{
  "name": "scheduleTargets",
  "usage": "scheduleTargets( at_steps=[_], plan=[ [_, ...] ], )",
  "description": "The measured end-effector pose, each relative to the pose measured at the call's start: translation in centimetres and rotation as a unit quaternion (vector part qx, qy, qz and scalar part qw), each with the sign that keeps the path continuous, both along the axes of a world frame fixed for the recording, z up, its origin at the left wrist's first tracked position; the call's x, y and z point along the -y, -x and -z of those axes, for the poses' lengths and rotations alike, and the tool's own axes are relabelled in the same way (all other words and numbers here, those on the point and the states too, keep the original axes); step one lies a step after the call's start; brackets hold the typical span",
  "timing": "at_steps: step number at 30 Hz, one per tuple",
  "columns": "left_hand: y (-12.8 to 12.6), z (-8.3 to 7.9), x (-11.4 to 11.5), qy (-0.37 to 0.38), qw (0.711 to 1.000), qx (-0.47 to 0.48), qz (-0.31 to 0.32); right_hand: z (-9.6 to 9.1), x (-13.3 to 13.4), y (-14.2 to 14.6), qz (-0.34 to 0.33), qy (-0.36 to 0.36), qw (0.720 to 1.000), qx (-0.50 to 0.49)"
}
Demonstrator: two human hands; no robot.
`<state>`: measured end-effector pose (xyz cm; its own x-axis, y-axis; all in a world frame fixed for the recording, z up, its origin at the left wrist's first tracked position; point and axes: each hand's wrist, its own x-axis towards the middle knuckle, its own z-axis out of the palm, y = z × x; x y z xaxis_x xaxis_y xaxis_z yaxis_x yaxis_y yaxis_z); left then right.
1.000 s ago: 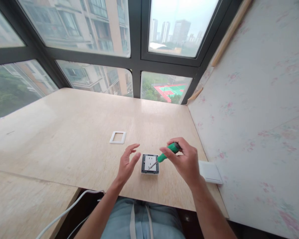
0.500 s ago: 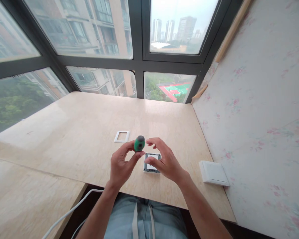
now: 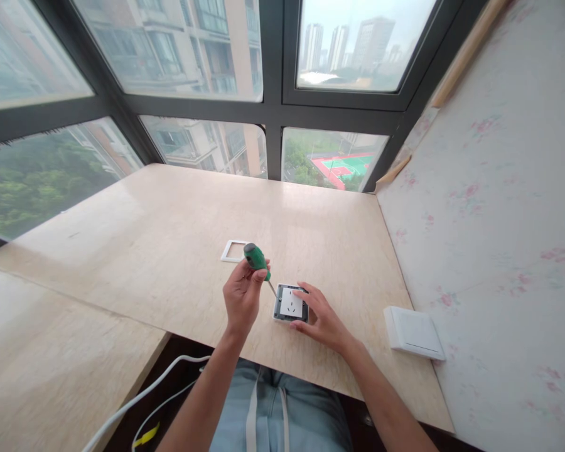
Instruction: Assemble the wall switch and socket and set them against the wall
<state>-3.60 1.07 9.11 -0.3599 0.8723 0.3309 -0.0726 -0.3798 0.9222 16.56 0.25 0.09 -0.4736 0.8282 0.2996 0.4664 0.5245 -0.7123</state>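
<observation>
A grey-framed wall socket [image 3: 290, 304] with a white face lies flat on the pale wooden tabletop [image 3: 179, 226]. My left hand [image 3: 242, 297] is closed around a green-handled screwdriver [image 3: 258, 259], whose metal tip points down at the socket's left edge. My right hand [image 3: 321, 317] rests on the socket's right side with its fingers spread flat, holding it down.
A white rectangular cover frame [image 3: 234, 250] lies further back on the table. A white switch plate [image 3: 414, 332] sits at the right against the flowered wall [image 3: 499, 207]. A white cable [image 3: 136, 395] hangs below the table's front edge. Large windows stand behind.
The screwdriver passed from my right hand to my left hand. My right hand dropped onto the socket, and the tip now points at the socket's left edge.
</observation>
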Motion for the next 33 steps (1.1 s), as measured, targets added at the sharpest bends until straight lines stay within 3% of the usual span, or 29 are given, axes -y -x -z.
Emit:
scheduleTargets(
  at_steps=[12,20,23,29,33],
  plan=[
    [-0.9,1.4,-0.2,0.01,1.0,0.0,-0.001,0.5,0.0,0.0,0.011,-0.006,1.0,-0.003],
    [-0.4,2.1,-0.4,0.011,0.998,-0.06,0.016,0.2,0.1,0.1,0.012,-0.012,1.0,0.004],
    [-0.2,2.0,-0.3,-0.002,0.996,-0.076,0.049,0.1,0.1,0.1,0.011,-0.013,1.0,0.005],
    [-0.7,1.0,0.0,-0.015,0.99,-0.009,0.138,0.2,0.2,0.0,0.014,-0.014,1.0,0.009],
    [-1.2,0.7,-0.2,0.002,0.991,-0.012,0.13,0.3,0.2,0.0,0.012,-0.019,1.0,0.01]
  ],
)
